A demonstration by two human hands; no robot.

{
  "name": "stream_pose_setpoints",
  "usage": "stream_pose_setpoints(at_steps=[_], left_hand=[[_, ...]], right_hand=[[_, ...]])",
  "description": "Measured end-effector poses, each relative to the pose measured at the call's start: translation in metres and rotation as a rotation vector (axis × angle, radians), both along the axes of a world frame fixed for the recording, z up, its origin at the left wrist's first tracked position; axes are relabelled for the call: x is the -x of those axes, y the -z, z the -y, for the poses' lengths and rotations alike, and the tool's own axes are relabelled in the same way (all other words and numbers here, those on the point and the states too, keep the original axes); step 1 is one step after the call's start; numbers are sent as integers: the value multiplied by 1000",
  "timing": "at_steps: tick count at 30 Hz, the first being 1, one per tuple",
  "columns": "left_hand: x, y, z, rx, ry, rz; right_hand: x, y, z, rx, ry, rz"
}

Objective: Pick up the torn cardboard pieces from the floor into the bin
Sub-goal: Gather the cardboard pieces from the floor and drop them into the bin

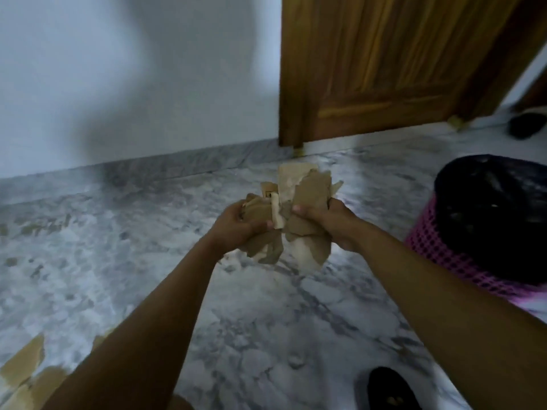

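Note:
A bundle of torn brown cardboard pieces [305, 199] is held up over the marble floor between both hands. My left hand [236, 226] grips the bundle's left side, fingers curled round it. My right hand [328, 220] grips the right side, thumb on top of the pieces. The bin [438, 247], a pink mesh basket lined with a black bag, stands on the floor to the right of my hands. More torn cardboard pieces [25, 368] lie on the floor at the bottom left, partly hidden by my left forearm.
A wooden door [384, 69] stands open behind the bundle, next to a white wall [133, 69]. A dark shoe [387, 392] is at the bottom edge and another dark object [527, 124] sits beyond the door at far right.

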State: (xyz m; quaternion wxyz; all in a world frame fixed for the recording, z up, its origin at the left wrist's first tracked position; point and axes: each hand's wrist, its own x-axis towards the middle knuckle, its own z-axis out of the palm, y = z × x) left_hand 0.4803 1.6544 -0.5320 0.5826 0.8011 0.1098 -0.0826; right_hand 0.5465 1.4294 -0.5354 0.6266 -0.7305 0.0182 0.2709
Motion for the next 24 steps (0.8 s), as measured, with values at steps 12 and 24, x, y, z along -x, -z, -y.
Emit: stream_pose_setpoints(at_steps=[12, 24], left_hand=[[-118, -121, 279, 100, 368, 193], [-152, -61, 461, -79, 459, -36]], right_hand=[[-38, -117, 263, -45, 475, 340], [-44, -57, 447, 337, 183, 76]])
